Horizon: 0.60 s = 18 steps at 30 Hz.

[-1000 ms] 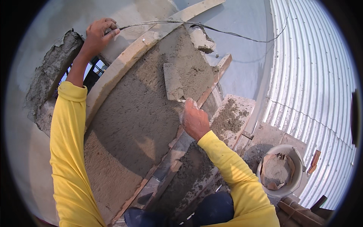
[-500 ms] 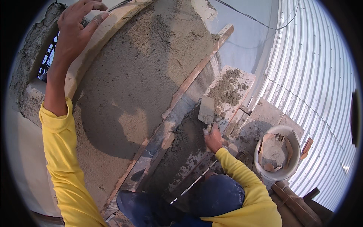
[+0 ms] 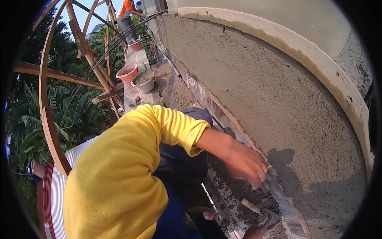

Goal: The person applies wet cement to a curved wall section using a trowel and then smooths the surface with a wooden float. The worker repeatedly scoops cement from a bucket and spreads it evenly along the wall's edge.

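My left hand [image 3: 244, 163] reaches down from a yellow sleeve to the top edge of a long board [image 3: 234, 133] along the foot of the wall. Its fingers are curled together; anything between them is hidden. Below it, a trowel [image 3: 250, 205] with a pale handle lies on grey mortar, its blade toward the lower right. My right hand [image 3: 258, 232], in shadow, shows partly at the lower edge beside the blade; its fingers do not show clearly, and the handle is outside its grip. Wet grey plaster [image 3: 270, 91] covers the wall under a curved raised band [image 3: 294, 38].
An orange bucket [image 3: 127, 73] and a whitish bucket of mortar [image 3: 143, 83] stand on a plank walkway [image 3: 130, 95]. Another person [image 3: 128, 16] in orange and white works farther along it. Wooden poles [image 3: 85, 47], cables [image 3: 119, 38] and plants fill the left; corrugated metal [image 3: 57, 203] lies lower left.
The view has swung left along the wall. My left hand has come down from its raised, spread pose to the board. My right hand has let go of the trowel handle.
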Tool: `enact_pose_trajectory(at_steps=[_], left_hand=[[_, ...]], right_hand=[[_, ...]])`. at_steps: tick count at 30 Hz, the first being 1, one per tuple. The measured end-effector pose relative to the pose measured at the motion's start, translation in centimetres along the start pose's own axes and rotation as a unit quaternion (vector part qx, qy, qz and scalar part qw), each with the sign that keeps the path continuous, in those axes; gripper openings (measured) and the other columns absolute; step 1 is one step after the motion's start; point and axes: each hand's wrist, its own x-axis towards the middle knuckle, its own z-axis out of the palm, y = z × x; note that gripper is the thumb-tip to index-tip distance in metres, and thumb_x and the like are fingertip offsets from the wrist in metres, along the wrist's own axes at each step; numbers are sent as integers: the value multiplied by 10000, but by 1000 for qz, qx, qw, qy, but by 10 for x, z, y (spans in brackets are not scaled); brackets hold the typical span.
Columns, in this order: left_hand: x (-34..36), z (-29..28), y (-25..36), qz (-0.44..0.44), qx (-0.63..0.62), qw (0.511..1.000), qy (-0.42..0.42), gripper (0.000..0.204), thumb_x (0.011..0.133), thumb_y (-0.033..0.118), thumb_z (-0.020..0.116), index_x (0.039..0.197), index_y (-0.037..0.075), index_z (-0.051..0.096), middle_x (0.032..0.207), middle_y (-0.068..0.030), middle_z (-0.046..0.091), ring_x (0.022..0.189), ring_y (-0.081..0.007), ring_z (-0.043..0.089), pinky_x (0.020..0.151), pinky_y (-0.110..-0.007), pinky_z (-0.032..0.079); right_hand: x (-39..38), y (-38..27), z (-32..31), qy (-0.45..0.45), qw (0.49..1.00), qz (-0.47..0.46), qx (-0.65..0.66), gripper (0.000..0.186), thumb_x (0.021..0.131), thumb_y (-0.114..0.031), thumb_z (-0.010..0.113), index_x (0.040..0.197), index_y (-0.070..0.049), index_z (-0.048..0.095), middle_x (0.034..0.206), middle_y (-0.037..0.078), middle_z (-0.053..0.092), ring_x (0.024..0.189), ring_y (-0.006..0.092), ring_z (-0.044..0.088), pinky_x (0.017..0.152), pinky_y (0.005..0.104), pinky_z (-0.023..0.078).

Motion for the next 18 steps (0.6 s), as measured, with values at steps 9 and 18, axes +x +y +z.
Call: enact_pose_trajectory(at_steps=[9, 18], left_hand=[[-253, -53, 126, -524, -25, 835, 167, 390, 990, 304, 753, 1231, 0, 710, 1245, -161, 679, 1218, -355, 613, 1070, -470, 475], [-436, -61, 179, -620, -405, 553, 382, 453, 1026, 377, 738, 1264, -9, 731, 1204, -117, 753, 1221, -230, 673, 1084, -385, 493]], right_hand=[[-19, -135, 176, -475, 853, -168, 137, 401, 1069, -308, 616, 1286, 22, 684, 993, 194, 739, 885, 312, 726, 750, 417, 584], [48, -175, 207, -546, 806, -228, 12, 358, 1042, -268, 652, 1271, 5, 691, 1016, 180, 747, 899, 309, 732, 760, 418, 585]])
